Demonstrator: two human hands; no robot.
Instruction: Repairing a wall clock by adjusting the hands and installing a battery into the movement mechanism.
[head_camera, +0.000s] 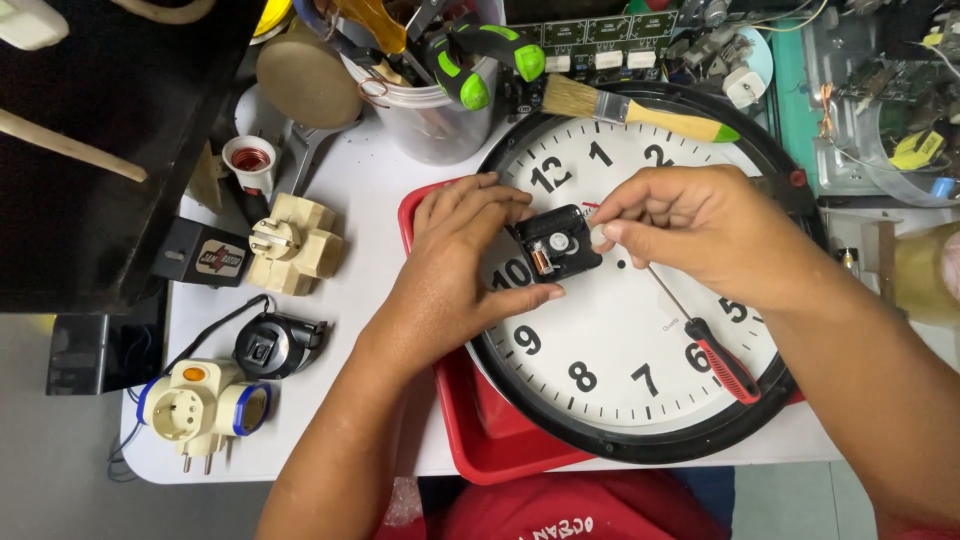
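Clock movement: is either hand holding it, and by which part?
The left hand grips the black clock movement by its left edge and lower corner, over the clock. The right hand pinches something small and pale at its top; what it is cannot be told.

Around the grip on the mechanism (556, 244), the clock (610, 370) face toward the person is open, except the screwdriver (722, 362) lying beyond the right hand (700, 225). Away from the person, the brush (640, 112) and bucket (432, 125) block passage. Beyond the left hand (450, 265), adapters (293, 243) crowd the table (345, 190).
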